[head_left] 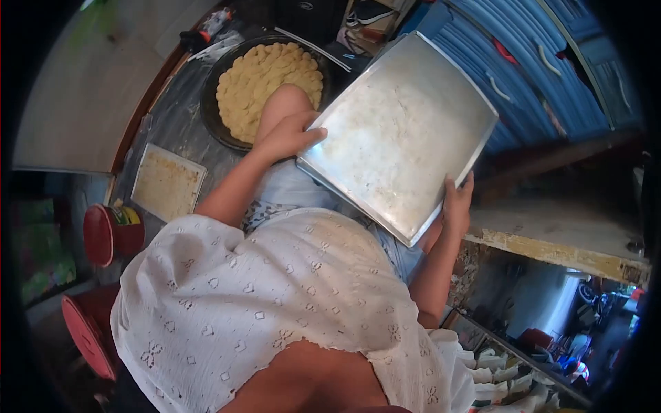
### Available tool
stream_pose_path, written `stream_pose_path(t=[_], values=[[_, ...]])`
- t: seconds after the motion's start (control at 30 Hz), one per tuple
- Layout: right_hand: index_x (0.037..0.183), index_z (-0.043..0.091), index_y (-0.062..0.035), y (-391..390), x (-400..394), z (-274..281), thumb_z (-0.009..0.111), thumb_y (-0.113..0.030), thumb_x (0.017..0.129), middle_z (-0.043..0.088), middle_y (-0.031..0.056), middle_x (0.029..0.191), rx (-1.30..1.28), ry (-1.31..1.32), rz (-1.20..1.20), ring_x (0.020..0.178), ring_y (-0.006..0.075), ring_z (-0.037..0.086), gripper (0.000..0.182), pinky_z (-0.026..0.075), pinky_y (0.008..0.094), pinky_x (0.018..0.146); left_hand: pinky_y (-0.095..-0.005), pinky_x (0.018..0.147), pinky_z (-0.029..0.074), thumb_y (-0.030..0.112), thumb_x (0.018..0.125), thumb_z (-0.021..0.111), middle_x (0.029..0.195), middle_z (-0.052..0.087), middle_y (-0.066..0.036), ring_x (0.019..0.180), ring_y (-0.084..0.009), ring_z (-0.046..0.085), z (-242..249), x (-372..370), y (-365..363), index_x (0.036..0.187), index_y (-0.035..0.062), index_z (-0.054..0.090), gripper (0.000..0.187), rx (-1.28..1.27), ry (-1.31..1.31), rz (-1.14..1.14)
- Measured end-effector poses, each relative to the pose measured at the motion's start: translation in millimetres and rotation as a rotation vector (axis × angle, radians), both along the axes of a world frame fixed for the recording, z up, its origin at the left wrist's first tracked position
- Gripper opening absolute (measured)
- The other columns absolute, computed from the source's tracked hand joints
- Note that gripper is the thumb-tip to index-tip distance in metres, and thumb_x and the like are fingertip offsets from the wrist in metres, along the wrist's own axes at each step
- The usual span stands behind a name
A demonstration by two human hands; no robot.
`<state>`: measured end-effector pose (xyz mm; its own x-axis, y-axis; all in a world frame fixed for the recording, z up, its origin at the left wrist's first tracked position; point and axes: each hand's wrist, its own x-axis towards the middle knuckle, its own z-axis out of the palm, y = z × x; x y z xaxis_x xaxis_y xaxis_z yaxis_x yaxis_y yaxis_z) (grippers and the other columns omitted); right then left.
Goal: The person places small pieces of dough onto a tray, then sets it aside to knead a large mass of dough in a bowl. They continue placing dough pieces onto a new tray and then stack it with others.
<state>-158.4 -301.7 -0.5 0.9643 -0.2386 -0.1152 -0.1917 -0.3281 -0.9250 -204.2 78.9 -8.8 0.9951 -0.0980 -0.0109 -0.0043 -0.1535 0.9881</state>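
A shiny metal baking tray (406,131) is held tilted over my lap, its flat surface facing up. A second rim shows under its near left edge, so more than one tray may be stacked. My left hand (286,138) grips the left edge, thumb on top. On the right edge, my right hand (458,203) is closed with its fingertips over the rim. Just beyond my left hand and knee sits a wide round dark pan (206,113), heaped with rounded pieces of yellowish dough (255,79).
A stained rectangular tray (169,180) lies at the left. Near it stand a red bucket (103,237) and a larger red lidded container (86,334). Blue drawers (509,69) rise at the far right. A worn wooden ledge (564,255) runs along the right side.
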Motion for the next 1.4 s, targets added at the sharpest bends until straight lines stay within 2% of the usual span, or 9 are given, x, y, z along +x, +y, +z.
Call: stream_pose_path(t=[0.23, 0.33, 0.43, 0.67, 0.77, 0.97, 1.07, 1.3, 1.4], values=[[0.143, 0.029, -0.0055, 5, 0, 12, 0.056, -0.039, 0.089, 0.054, 0.0259, 0.124, -0.562, -0.156, -0.054, 0.113, 0.0374, 0.055, 0.069, 0.044, 0.0390, 0.093, -0.0358, 0.071, 0.048, 0.025, 0.087, 0.060, 0.083, 0.065, -0.019, 0.077, -0.0290, 0.063, -11, -8, -17, 0.105, -0.0008, 0.060, 0.032, 0.218, 0.004, 0.285], [0.146, 0.027, -0.0162, 15, -4, 25, 0.047, -0.049, 0.090, 0.059, 0.0242, 0.117, -0.757, 0.175, -0.082, 0.108, 0.0389, 0.058, 0.067, 0.046, 0.0422, 0.089, -0.0321, 0.065, 0.046, 0.025, 0.087, 0.062, 0.074, 0.063, -0.014, 0.069, -0.0217, 0.061, -10, -12, -14, 0.100, 0.0001, 0.061, 0.028, 0.439, -0.026, 0.163], [0.146, 0.025, -0.0250, 14, -7, 23, 0.041, -0.055, 0.090, 0.063, 0.0224, 0.111, -0.833, 0.218, -0.077, 0.103, 0.0400, 0.060, 0.066, 0.047, 0.0445, 0.086, -0.0381, 0.068, 0.046, 0.031, 0.083, 0.065, 0.079, 0.063, -0.018, 0.074, -0.0332, 0.062, 1, -8, -7, 0.091, 0.0001, 0.060, 0.032, 0.594, -0.019, 0.032], [0.146, 0.024, -0.0085, 9, -2, 19, 0.043, -0.047, 0.093, 0.046, 0.0248, 0.134, -0.832, 0.034, 0.007, 0.121, 0.0370, 0.048, 0.068, 0.040, 0.0429, 0.097, -0.0420, 0.076, 0.047, 0.029, 0.082, 0.063, 0.093, 0.063, -0.020, 0.085, -0.0353, 0.061, 34, 21, -10, 0.100, 0.0024, 0.061, 0.033, 0.675, 0.052, 0.001], [0.144, 0.019, 0.0049, 16, 12, 42, 0.045, -0.042, 0.095, 0.021, 0.0287, 0.147, -0.817, -0.391, 0.059, 0.137, 0.0406, 0.020, 0.072, 0.017, 0.0458, 0.112, -0.0392, 0.084, 0.046, 0.032, 0.086, 0.061, 0.113, 0.058, -0.019, 0.102, -0.0324, 0.058, 40, 47, -27, 0.115, 0.0046, 0.057, 0.040, 0.727, -0.227, 0.128], [0.144, 0.017, 0.0041, 70, 29, 107, 0.046, -0.036, 0.095, 0.013, 0.0252, 0.151, -0.856, -0.796, -0.003, 0.141, 0.0393, 0.011, 0.070, 0.006, 0.0492, 0.113, -0.0440, 0.104, 0.033, 0.038, 0.089, 0.056, 0.140, 0.041, -0.017, 0.131, -0.0350, 0.036, 69, 84, -92, 0.129, 0.0056, 0.049, 0.052, 0.833, -0.710, 0.156], [0.143, 0.025, 0.0014, 79, 70, 11, 0.046, -0.039, 0.093, 0.020, 0.0225, 0.150, -1.155, -0.228, 0.255, 0.141, 0.0341, 0.014, 0.069, 0.006, 0.0512, 0.113, -0.0484, 0.110, 0.023, 0.049, 0.089, 0.050, 0.145, 0.033, -0.019, 0.136, -0.0351, 0.028, 34, 90, -118, 0.136, 0.0030, 0.040, 0.067, 0.926, -0.757, 0.049], [0.143, 0.026, 0.0005, 81, 67, -5, 0.043, -0.043, 0.092, 0.022, 0.0204, 0.150, -1.040, -0.219, 0.322, 0.141, 0.0319, 0.015, 0.070, 0.006, 0.0496, 0.114, -0.0494, 0.113, 0.011, 0.060, 0.089, 0.042, 0.149, 0.023, -0.021, 0.140, -0.0336, 0.018, -4, 97, -118, 0.143, 0.0015, 0.028, 0.081, 1.114, -0.505, -0.062], [0.143, 0.027, 0.0008, 50, 60, 5, 0.054, -0.021, 0.090, 0.020, 0.0233, 0.150, -0.408, -0.405, 0.137, 0.140, 0.0344, 0.017, 0.063, 0.009, 0.0414, 0.114, -0.0457, 0.114, 0.011, 0.055, 0.091, 0.043, 0.150, 0.021, -0.021, 0.141, -0.0348, 0.017, 2, 102, -91, 0.143, 0.0010, 0.029, 0.076, 0.789, -0.439, -0.055]])
